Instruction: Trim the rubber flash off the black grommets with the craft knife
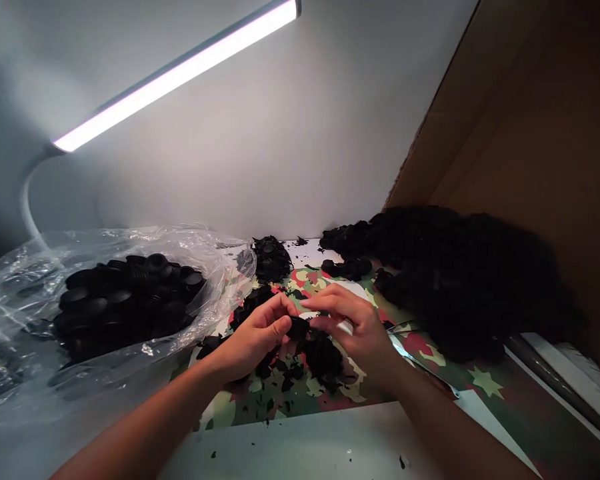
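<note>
My left hand [265,333] pinches a small black rubber-like piece [298,327] between thumb and fingers. Close on its right is my right hand [353,323], index finger and thumb apart and reaching to the piece's edge; I cannot make out whether they touch it. Something pale and shiny shows by the right palm, too small to name. Below both hands lies a heap of black scraps [323,360]. A slim metal tool [425,368] lies beside my right wrist, partly covered by the arm.
At left, a clear plastic bag [230,267] holds many round black discs [125,300]. A large black pile [455,280] rests against cardboard [520,133] at right. Camouflage-patterned sheeting [485,381] and a white sheet [290,447] cover the table. A bar lamp [180,77] shines overhead.
</note>
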The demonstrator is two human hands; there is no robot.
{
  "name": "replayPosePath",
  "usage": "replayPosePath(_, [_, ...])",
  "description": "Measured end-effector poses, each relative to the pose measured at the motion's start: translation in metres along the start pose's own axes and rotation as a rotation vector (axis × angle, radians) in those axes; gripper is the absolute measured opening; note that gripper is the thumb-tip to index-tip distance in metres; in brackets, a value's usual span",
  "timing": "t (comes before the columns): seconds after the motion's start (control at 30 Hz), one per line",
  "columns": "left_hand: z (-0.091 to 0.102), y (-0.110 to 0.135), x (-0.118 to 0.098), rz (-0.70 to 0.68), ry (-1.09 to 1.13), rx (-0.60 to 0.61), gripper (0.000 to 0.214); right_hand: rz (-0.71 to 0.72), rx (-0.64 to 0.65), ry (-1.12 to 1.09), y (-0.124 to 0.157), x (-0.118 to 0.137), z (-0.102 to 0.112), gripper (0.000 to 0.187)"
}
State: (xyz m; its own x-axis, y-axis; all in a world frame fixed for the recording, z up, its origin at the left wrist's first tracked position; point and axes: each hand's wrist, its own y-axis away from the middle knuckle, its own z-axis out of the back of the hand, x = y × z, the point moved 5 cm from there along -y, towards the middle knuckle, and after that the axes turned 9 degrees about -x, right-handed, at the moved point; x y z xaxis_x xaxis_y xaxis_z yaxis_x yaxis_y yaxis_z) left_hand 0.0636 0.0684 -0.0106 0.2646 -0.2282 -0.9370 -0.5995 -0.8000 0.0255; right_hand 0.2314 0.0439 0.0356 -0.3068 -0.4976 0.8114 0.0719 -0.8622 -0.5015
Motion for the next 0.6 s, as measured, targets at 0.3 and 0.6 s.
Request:
replayPosePath(0.3, [-0.004,0.005,-0.025,-0.505,-0.617,-0.354,0.037,-0.204,-0.085,-0.122,0.011,-0.004,-0.02,0.009])
replayPosePath(0.6, [0.001,0.005,-0.014,-0.291,-0.27,-0.445,0.039,-0.621,-0.183,-0.451,0.014,-0.018,-0.021,0.029])
